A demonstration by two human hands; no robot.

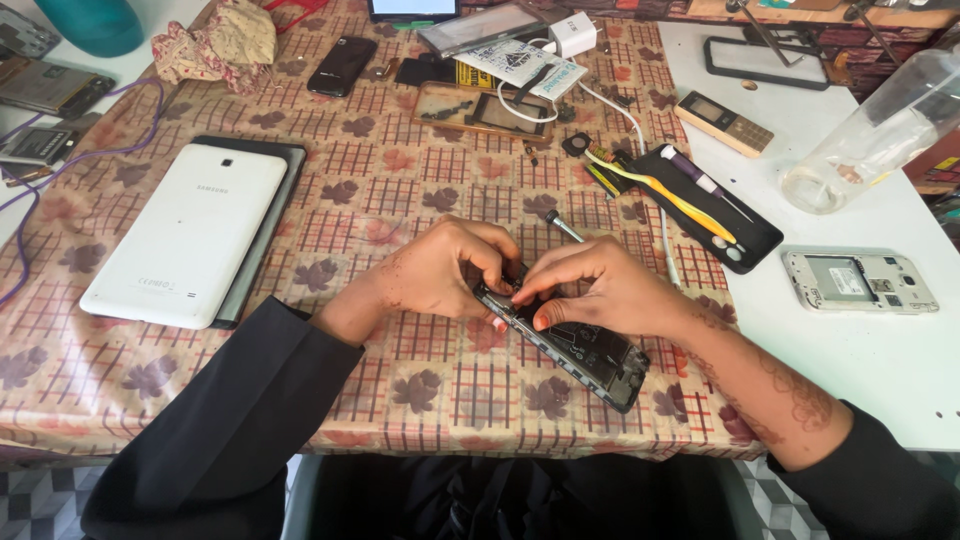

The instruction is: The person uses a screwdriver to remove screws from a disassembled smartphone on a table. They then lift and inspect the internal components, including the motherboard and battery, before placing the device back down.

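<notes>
Near the table's front edge, an opened phone (575,345) lies slanted, its long axis running from upper left to lower right. Both the left hand (440,272) and right hand (600,285) pinch its upper-left end, fingertips pressed together there; a screwdriver (562,226) lies just behind.

Patterned tablecloth (400,190) under white tablet (185,235)

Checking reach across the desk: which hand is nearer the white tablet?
Left. The left hand is just right of the white tablet; the right hand is farther right, both on the opened phone.
</notes>
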